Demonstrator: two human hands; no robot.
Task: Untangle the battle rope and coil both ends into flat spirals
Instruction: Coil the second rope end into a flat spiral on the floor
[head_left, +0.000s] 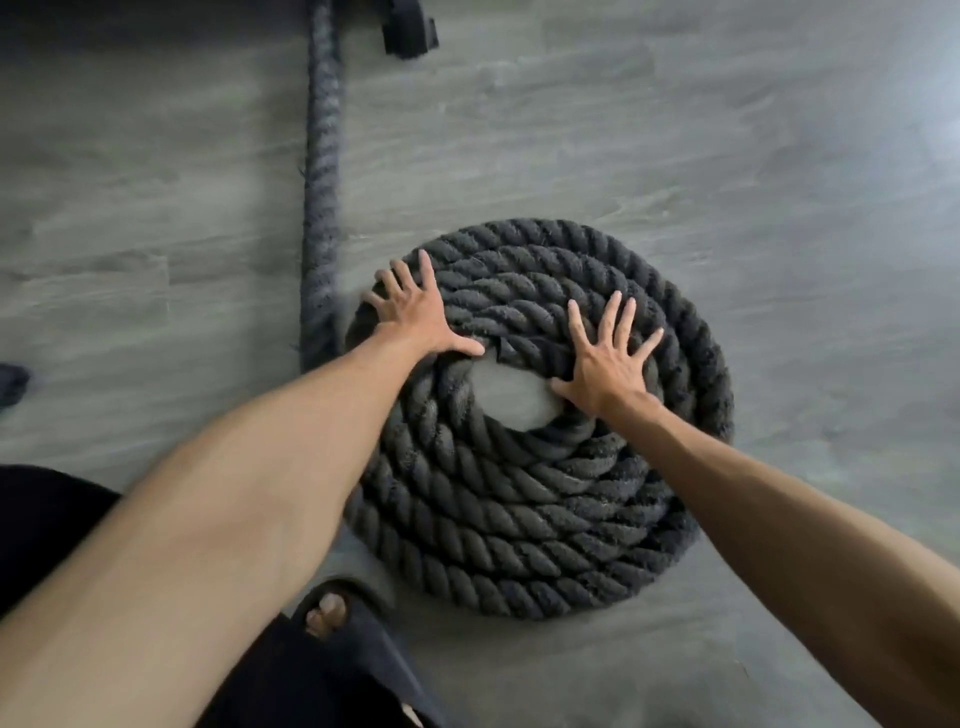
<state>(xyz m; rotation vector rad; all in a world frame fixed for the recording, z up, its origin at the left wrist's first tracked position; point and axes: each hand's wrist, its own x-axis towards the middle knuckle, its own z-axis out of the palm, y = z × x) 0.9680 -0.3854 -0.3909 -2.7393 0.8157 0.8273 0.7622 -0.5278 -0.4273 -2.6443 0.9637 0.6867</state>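
Observation:
A thick black battle rope lies on the grey floor as a flat spiral coil (540, 509) of several turns, with a small bare gap of floor at its centre. From the coil's left side a straight run of rope (321, 171) leads away to the top of the view. My left hand (415, 312) presses flat on the coil's upper left, fingers spread, thumb at the inner turn. My right hand (608, 358) lies flat on the upper right turns, fingers spread, thumb at the edge of the centre gap. Neither hand grips the rope.
A black strap or bracket (408, 28) sits at the top by the straight rope. A dark object (13, 384) lies at the left edge. My sandalled foot (332, 613) and dark trouser leg (47, 525) are at the bottom left, close to the coil.

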